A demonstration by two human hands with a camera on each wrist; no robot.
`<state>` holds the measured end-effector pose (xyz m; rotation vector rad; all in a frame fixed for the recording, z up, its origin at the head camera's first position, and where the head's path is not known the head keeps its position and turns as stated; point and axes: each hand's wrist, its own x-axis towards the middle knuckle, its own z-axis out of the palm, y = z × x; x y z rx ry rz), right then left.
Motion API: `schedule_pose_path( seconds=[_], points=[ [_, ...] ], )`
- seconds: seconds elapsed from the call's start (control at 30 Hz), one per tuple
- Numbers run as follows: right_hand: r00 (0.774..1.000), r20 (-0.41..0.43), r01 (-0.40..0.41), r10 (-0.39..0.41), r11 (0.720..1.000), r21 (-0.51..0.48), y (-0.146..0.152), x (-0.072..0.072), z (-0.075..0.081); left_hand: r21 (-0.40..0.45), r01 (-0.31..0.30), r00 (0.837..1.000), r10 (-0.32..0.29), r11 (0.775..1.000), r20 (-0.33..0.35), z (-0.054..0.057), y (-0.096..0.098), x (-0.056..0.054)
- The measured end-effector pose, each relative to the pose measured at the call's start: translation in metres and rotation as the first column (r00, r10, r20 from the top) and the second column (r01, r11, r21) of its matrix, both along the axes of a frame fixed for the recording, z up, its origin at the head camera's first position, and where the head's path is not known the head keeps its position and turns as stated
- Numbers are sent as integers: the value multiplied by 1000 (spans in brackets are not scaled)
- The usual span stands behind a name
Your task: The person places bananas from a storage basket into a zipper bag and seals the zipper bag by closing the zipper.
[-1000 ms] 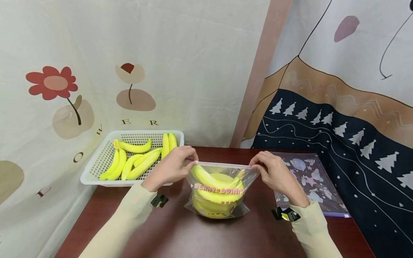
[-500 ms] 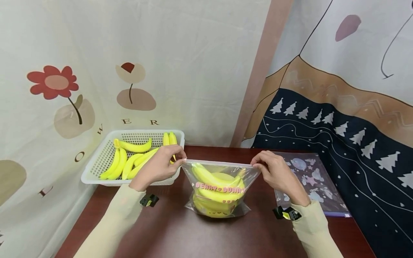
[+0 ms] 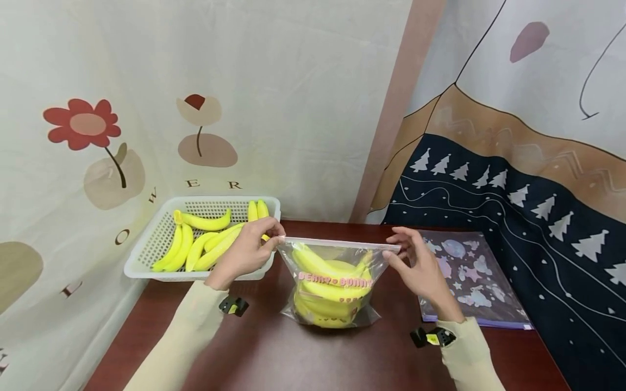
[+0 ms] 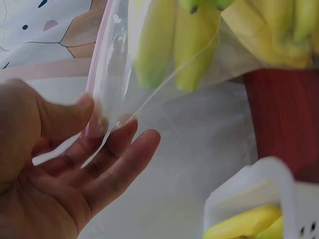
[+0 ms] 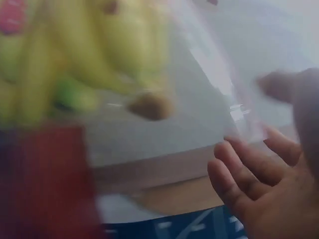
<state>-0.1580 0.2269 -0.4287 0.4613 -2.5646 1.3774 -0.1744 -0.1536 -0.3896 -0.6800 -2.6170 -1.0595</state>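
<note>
A clear zip bag (image 3: 337, 288) with pink lettering stands on the table, bananas (image 3: 323, 266) bunched inside it. My left hand (image 3: 248, 247) pinches the left end of its top strip between thumb and fingers. In the left wrist view the thumb (image 4: 75, 112) lies over the strip's pink edge. At the other end of the strip my right hand (image 3: 418, 266) has its thumb and fingers parted, with the bag's corner between them. The right wrist view, partly blurred, shows the thumb (image 5: 276, 85) away from the plastic and the fingertips close to its corner.
Behind my left hand, a white basket (image 3: 142, 255) holds several more bananas (image 3: 205, 221). To the right lies a flat printed zip bag (image 3: 471, 277) with a purple edge. The dark red table (image 3: 274, 358) meets fabric-covered walls at the back and right.
My right hand has loosened its pinch, the fingers and thumb parting at the bag's corner. The left hand slid left along the strip to its end and now pinches there.
</note>
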Motion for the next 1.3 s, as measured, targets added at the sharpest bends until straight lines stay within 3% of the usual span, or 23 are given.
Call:
schedule_pose_path(
  seconds=[0.07, 0.13, 0.3, 0.4, 0.57, 0.7, 0.87, 1.0, 1.13, 1.3],
  points=[
    [997, 78, -19, 27, 994, -106, 0, 3, -21, 50, -27, 999, 26, 998, 27, -4, 4, -2],
    [983, 174, -38, 63, 989, -143, -3, 7, -42, 101, -64, 996, 57, 993, 67, -8, 8, -5],
    [920, 366, -98, 141, 986, -133, -21, 14, -83, 181, -192, 976, 170, 965, 133, -18, 16, -14],
    [903, 408, -85, 134, 987, -137, -36, 13, -94, 201, -255, 962, 228, 946, 151, -24, 17, -20],
    [911, 406, -31, 71, 994, -105, -48, 9, -96, 258, -328, 933, 268, 909, 241, -32, 22, -19],
    [901, 432, 14, 29, 995, -95, -51, 5, -94, 292, -360, 918, 279, 886, 283, -45, 34, 0],
    [898, 441, 54, 4, 991, -119, -52, -1, -94, 308, -315, 940, 251, 898, 231, -71, 59, 36],
    [892, 451, 57, 20, 986, -155, -54, -7, -94, 283, -289, 951, 239, 914, 198, -99, 70, 53],
    [876, 482, 92, -10, 985, -146, -59, -13, -92, 246, -275, 952, 227, 929, 206, -117, 70, 54],
    [869, 491, 128, -64, 987, -98, -67, -26, -92, 253, -296, 945, 244, 921, 218, -122, 70, 44]
  ],
)
